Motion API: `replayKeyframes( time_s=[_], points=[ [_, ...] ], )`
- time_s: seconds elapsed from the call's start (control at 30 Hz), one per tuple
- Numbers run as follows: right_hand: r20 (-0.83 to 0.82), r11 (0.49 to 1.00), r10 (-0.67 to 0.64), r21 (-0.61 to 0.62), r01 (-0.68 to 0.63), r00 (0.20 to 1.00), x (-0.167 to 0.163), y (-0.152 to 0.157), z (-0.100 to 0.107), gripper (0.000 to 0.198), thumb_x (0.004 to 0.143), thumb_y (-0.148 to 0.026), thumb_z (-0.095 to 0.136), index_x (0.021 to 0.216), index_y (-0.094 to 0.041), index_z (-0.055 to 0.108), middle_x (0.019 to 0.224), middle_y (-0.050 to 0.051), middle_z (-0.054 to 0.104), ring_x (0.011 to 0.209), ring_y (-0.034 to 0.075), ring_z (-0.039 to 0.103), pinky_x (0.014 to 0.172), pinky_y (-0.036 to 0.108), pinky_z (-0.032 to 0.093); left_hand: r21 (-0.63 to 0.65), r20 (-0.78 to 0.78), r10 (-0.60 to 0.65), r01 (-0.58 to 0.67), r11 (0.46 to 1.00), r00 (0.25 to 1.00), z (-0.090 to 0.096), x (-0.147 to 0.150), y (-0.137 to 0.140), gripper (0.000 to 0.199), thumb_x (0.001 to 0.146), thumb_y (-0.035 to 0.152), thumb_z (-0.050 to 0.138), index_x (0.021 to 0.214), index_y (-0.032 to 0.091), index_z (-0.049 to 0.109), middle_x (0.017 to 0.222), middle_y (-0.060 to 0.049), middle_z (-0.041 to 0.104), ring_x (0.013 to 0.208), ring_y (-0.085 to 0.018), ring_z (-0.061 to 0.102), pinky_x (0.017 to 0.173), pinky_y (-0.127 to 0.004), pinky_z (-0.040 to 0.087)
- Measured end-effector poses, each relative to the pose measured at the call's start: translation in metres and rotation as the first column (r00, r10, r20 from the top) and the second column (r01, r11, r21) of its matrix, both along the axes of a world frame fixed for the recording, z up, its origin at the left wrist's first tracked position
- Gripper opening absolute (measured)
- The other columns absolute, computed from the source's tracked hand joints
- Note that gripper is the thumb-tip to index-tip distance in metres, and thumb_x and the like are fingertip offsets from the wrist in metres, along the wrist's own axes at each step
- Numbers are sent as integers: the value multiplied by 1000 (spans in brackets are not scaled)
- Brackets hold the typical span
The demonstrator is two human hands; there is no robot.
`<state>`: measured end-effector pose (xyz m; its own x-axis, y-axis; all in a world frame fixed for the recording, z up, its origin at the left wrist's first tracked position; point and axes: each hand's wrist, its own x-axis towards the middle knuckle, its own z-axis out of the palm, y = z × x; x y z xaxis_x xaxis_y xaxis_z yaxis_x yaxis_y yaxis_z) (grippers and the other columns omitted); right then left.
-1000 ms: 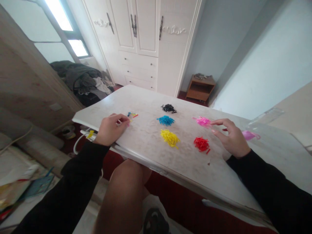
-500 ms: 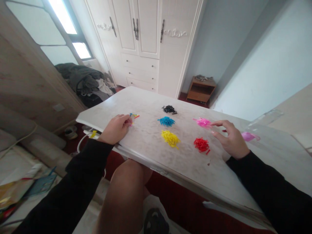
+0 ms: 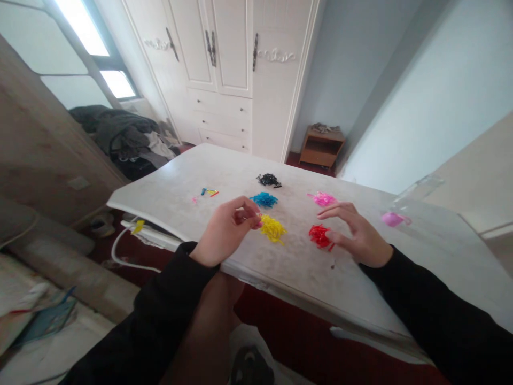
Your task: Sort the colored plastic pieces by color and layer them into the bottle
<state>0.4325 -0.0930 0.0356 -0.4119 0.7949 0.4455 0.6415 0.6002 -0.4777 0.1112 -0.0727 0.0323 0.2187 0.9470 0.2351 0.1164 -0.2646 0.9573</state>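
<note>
My left hand (image 3: 228,229) hovers at the left edge of the yellow pile of short, thin plastic pieces (image 3: 273,229). Its thumb and index finger are pinched; whatever may be between them is too small to make out. My right hand (image 3: 358,232) is open, thumb and fingers apart, with the thumb at the right side of the red pile (image 3: 319,235). Beyond its fingers lies the pink pile (image 3: 324,199). A blue pile (image 3: 265,200) and a black pile (image 3: 269,179) sit farther back. A few mixed-colour pieces (image 3: 210,192) and a small pink bit (image 3: 194,200) lie at left.
The piles rest on a white table (image 3: 168,182). A pink object (image 3: 395,218) and a clear plastic container (image 3: 419,192) stand at the right. A white cable (image 3: 116,248) loops below the left edge. Behind are a white wardrobe (image 3: 228,69) and a small wooden cabinet (image 3: 320,147).
My left hand has moved right, from the mixed-colour pieces to the yellow pile. My right hand has shifted from the pink pile toward the red pile. The view has turned slightly.
</note>
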Motion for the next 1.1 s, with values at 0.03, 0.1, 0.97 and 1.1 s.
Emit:
replayKeyframes(
  time_s=[0.03, 0.1, 0.97, 1.1],
  points=[
    [5, 998, 65, -13, -65, 998, -2, -2, 1, 22, 92, -42, 67, 109, -28, 71, 114, 7, 74, 113, 31, 62, 105, 53, 45, -20, 36, -18, 19, 1000, 999, 1, 9, -3, 16, 77, 24, 77, 83, 19, 63, 78, 0, 70, 74, -17, 74, 70, -28, 62],
    [11, 984, 173, -42, -172, 985, -6, -6, 4, 22, 94, -39, 67, 111, -27, 71, 116, 8, 73, 113, 29, 62, 106, 52, 44, -48, 83, -44, 48, 998, 996, 2, 24, -6, 18, 75, 23, 80, 81, 20, 63, 79, -1, 70, 76, -18, 76, 70, -28, 63],
    [-101, 997, -70, 23, 72, 992, 2, 2, 7, 22, 93, -36, 65, 111, -29, 75, 115, 7, 76, 111, 29, 65, 102, 51, 48, -11, 54, 9, -9, 1000, 998, 2, 58, -18, 19, 82, 29, 79, 79, 22, 62, 78, -1, 72, 70, -18, 75, 55, -24, 57],
    [-145, 905, -423, -35, 423, 894, 21, 25, -4, 24, 90, -41, 61, 102, -26, 75, 110, 8, 76, 107, 31, 65, 89, 48, 52, -29, 79, -10, 13, 999, 997, 1, 51, -19, 20, 80, 31, 80, 80, 23, 62, 80, -3, 73, 73, -20, 76, 59, -27, 61]
  ],
)
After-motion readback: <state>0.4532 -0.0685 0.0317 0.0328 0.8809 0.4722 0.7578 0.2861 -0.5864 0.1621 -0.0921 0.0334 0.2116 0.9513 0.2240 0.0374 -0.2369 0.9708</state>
